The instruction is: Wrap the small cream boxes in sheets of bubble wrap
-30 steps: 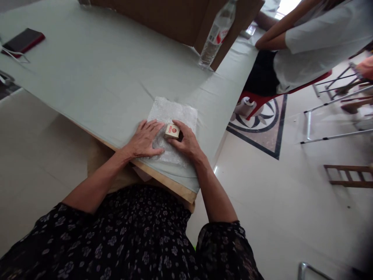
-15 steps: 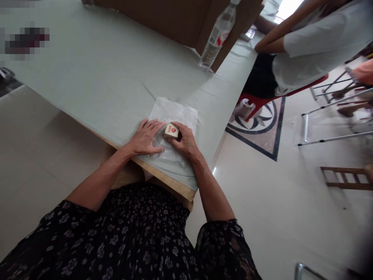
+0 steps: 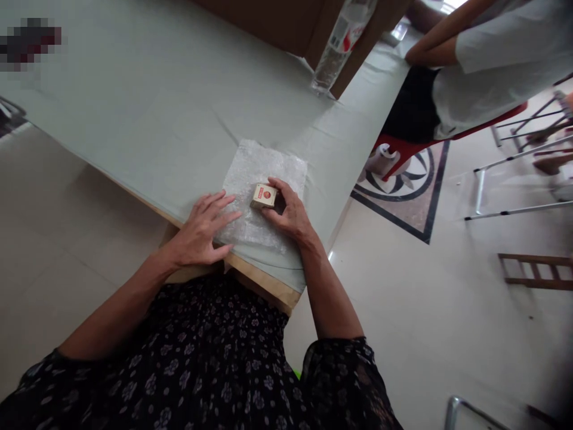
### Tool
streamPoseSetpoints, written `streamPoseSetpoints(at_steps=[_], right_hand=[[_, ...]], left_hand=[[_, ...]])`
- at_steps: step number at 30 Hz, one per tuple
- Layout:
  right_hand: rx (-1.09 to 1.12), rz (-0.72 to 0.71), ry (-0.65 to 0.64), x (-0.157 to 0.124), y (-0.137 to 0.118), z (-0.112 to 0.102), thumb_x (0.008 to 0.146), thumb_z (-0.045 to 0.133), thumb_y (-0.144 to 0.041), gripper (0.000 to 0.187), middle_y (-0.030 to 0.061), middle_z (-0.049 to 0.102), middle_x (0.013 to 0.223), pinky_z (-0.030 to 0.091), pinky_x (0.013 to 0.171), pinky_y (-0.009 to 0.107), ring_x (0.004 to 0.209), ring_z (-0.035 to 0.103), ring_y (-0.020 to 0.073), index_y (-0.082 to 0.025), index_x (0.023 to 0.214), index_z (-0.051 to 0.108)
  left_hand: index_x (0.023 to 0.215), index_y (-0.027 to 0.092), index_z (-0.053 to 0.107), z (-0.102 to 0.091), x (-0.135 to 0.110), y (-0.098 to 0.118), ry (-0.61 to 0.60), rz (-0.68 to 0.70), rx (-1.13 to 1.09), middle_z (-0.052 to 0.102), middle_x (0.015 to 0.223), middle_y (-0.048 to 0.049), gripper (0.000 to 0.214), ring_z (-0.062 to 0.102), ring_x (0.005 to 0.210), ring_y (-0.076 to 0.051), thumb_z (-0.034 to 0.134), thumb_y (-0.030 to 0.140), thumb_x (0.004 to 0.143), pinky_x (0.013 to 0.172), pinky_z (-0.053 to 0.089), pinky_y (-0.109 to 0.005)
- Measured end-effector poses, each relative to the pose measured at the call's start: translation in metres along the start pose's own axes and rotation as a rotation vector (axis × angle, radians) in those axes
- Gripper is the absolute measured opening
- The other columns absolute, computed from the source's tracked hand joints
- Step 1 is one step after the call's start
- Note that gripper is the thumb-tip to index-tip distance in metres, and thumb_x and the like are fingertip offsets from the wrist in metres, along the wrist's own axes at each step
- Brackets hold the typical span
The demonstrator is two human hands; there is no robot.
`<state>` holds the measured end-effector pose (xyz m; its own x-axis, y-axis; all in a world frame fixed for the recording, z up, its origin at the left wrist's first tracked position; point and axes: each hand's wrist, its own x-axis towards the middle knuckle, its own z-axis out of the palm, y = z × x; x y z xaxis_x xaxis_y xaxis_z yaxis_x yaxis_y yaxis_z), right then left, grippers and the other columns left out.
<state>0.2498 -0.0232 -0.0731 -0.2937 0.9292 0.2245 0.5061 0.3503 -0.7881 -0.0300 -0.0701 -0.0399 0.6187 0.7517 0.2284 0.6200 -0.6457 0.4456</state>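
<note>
A small cream box with red print [image 3: 264, 195] rests on a sheet of bubble wrap [image 3: 250, 164] near the table's front corner. My right hand [image 3: 290, 210] grips the box from its right side, thumb at the near edge and fingers at the far edge. My left hand [image 3: 205, 230] is at the left edge of the bubble wrap, fingers spread and apart from the box, with nothing in it.
The table [image 3: 147, 107] has a pale green cover. A large brown cardboard box [image 3: 268, 24] stands at the back, a clear plastic bottle [image 3: 333, 63] by its corner. To the right, a person in a white shirt [image 3: 501, 57] sits on a red chair [image 3: 405, 158].
My left hand has drawn back to the left, away from the box, with its fingers more spread. My right hand keeps its grip on the box. The whole view has shifted slightly.
</note>
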Motion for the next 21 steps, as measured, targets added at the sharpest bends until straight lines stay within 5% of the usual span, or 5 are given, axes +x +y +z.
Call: streamPoseSetpoints(at_steps=[5,11,17,21], right_hand=[[-0.024,0.029,0.012,0.001,-0.003,0.000,0.084,0.072,-0.036,0.066,0.0105,0.069,0.146,0.049,0.117,0.050,0.131,0.066,0.0310,-0.025,0.148,0.058],[0.082,0.051,-0.004,0.002,-0.005,-0.002,0.087,0.073,-0.056,0.064,0.0098,0.074,0.137,0.054,0.112,0.046,0.123,0.070,0.0281,-0.024,0.141,0.063],[0.409,0.073,0.040,-0.007,-0.011,-0.035,0.091,0.054,-0.083,0.072,0.0094,0.073,0.138,0.053,0.114,0.051,0.132,0.067,0.0301,-0.026,0.133,0.069],[0.328,0.112,-0.005,-0.011,-0.027,-0.053,0.077,0.078,-0.075,0.066,0.0081,0.076,0.131,0.052,0.112,0.050,0.124,0.069,0.0306,-0.026,0.122,0.074]], left_hand=[[0.134,0.022,0.069,0.008,0.006,0.014,-0.016,0.016,0.093,0.048,0.166,-0.0169,0.045,0.037,0.159,-0.040,0.061,0.017,0.090,0.130,0.028,-0.066],[0.096,0.022,0.074,0.015,0.032,0.022,0.127,-0.017,0.038,0.065,0.149,-0.0120,0.019,0.058,0.144,-0.032,0.056,0.020,0.095,0.123,0.043,-0.058],[0.086,0.022,0.067,0.002,0.063,0.027,0.250,-0.187,-0.176,0.078,0.125,-0.0095,0.013,0.072,0.118,-0.026,0.057,0.026,0.094,0.103,0.057,-0.044],[0.084,0.021,0.066,-0.001,0.086,0.024,0.258,-0.247,-0.276,0.082,0.112,-0.0079,0.011,0.074,0.102,-0.023,0.059,0.029,0.089,0.079,0.056,-0.032]])
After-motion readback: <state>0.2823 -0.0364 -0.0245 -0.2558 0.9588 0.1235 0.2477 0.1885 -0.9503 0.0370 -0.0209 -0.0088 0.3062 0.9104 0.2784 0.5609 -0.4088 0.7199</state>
